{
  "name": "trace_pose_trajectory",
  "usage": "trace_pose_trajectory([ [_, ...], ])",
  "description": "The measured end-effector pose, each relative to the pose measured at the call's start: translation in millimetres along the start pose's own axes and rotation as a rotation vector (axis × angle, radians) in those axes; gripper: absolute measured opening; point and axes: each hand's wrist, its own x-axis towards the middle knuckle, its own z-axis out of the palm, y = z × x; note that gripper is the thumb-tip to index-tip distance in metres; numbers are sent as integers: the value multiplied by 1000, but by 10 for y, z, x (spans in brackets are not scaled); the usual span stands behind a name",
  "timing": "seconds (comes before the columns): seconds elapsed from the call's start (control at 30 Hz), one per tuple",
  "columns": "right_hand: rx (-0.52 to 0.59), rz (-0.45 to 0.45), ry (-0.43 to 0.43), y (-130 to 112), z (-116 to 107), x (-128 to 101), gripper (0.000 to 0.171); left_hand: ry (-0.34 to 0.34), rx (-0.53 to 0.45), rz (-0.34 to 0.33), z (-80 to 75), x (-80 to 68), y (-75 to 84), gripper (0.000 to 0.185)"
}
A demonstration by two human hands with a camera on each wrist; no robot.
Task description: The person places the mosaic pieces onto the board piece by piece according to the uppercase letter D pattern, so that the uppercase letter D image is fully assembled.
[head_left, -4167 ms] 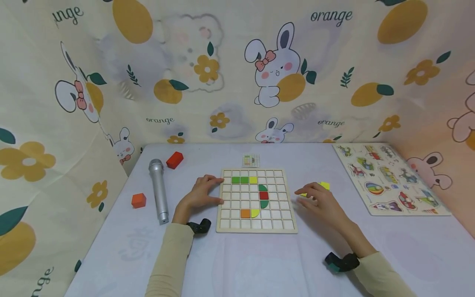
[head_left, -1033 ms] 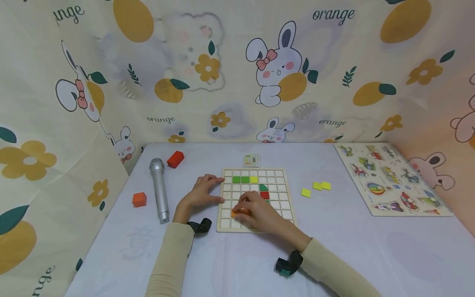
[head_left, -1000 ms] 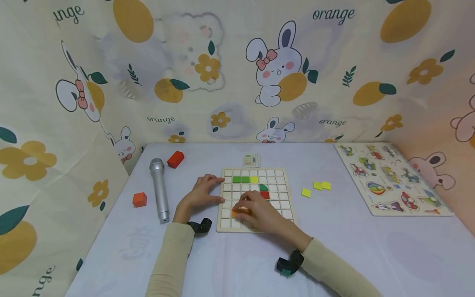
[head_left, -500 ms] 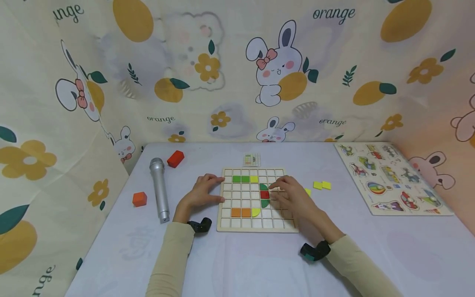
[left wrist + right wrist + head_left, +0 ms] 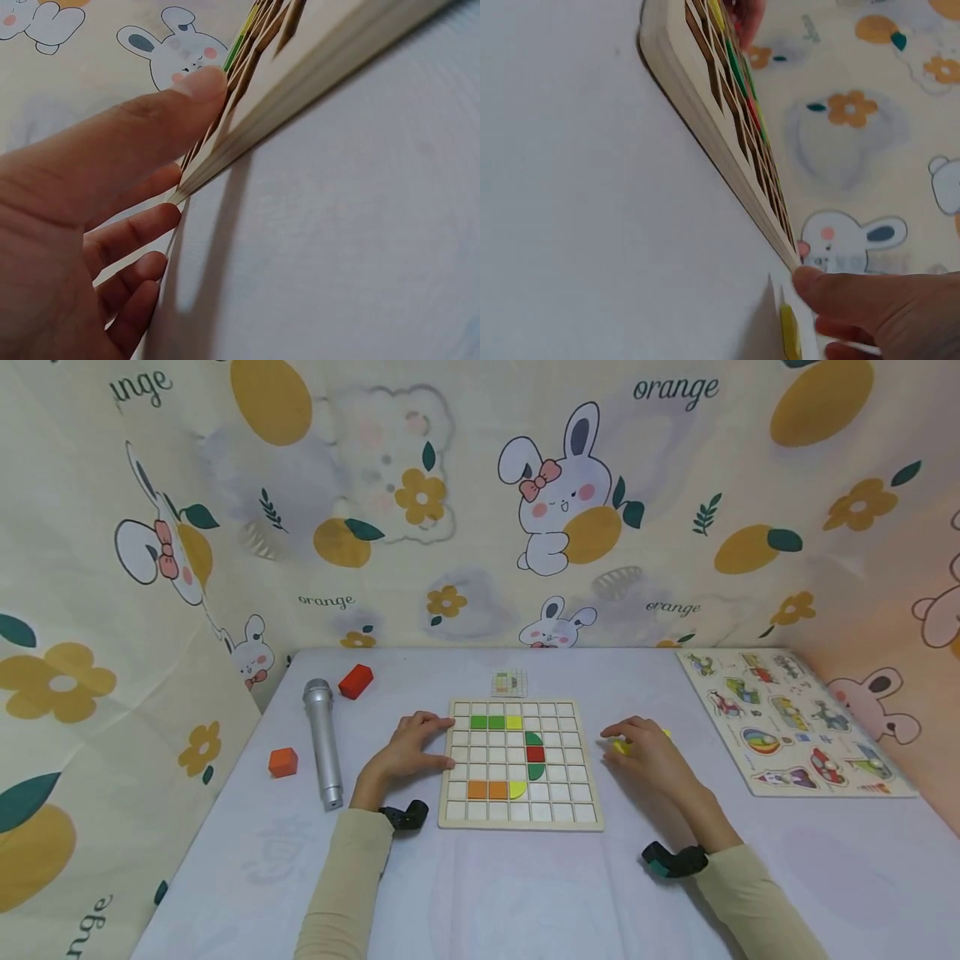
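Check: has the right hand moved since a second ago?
Yes. The right hand has left the grid board and gone to the person's right, onto the yellow tiles on the table beside it.

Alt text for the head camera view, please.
A person's right hand reaches over yellow tiles beside a wooden grid board, while the left hand rests against the board's left edge. A few coloured tiles sit in the grid.

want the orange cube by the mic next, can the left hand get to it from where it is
Probably yes. The left hand rests on the grid board's left edge, and the orange cube sits on the table left of it. Only the silver microphone lies between them, low enough to reach over.
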Motion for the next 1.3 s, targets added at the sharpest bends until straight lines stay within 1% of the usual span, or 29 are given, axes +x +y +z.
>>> trace_pose_trajectory([
  [0.17,-39,38,-39,100,-23,-34,29,1,7,0,-5,-3,13,74],
  [0.3,-33,51,-62,135,-35,-38,24,0,5,-3,-12,-10,23,73],
  [0.4,-24,39,-57,136,-36,-36,23,0,5,-3,-11,-15,26,73],
  [0.57,3,-20,-20,83,-7,-4,23,1,13,-5,2,-17,24,73],
  [0.67,50,-29,-12,-28,37,51,23,-1,15,-10,3,-16,25,73],
  [0.83,125,-37,-31,-321,166,171,22,-1,13,-10,1,-14,14,72],
  [0.93,158,-106,-43,-510,279,234,21,2,10,-5,-1,-18,13,72],
  [1.1,175,-267,-42,-787,477,328,18,2,1,-7,-3,-24,22,72],
  [1.17,178,-299,-52,-881,550,359,18,3,0,-7,-2,-25,26,72],
  [1.3,206,-338,-99,-1048,676,403,17,3,3,-8,-6,-22,20,72],
])
